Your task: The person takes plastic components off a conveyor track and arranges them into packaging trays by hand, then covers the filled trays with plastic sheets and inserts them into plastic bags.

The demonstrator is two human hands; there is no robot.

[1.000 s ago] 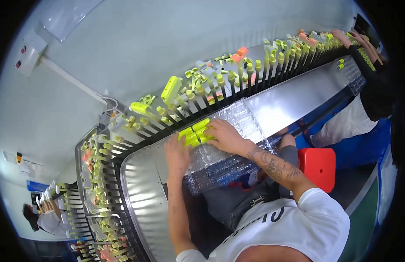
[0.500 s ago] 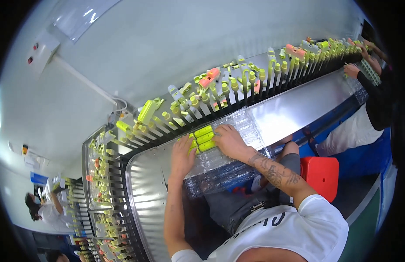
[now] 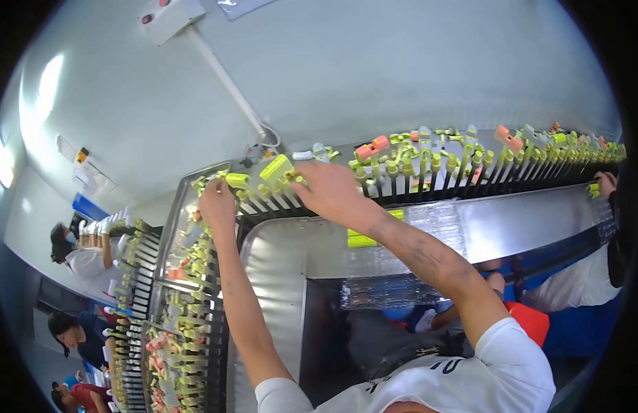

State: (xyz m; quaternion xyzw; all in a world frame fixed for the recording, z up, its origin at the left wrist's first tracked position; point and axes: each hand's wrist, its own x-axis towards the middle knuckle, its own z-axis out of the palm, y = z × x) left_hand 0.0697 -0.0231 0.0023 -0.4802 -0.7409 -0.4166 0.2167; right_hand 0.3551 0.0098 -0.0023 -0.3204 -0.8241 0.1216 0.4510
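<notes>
My left hand [image 3: 217, 201] is raised at the corner of the rack, fingers bunched together; whatever they hold is hidden. Beside it lies a bright yellow-green rounded part [image 3: 237, 180]. My right hand [image 3: 327, 188] reaches over the rack, its fingers curved and apart from the thumb, close to several small yellow-green pieces. Left of its fingertips, a flat yellow-green block [image 3: 276, 167] stands tilted at the posts. Under my right forearm, yellow-green blocks [image 3: 362, 239] rest at the clear plastic wrap [image 3: 436, 233] on the metal bench, partly covered by the arm.
A row of black posts with yellow-green tips [image 3: 407, 168] runs along the bench [image 3: 498, 227]. Behind it lie orange clips [image 3: 371, 147] and grey pieces. Another loaded rack [image 3: 195, 330] stands at the left. A red stool [image 3: 529, 322] is at my right; co-workers sit at both sides.
Both hands have left the yellow-green blocks on the plastic wrap and moved up and left to the rack. The blocks stay on the bench. The whole view has shifted leftward.
</notes>
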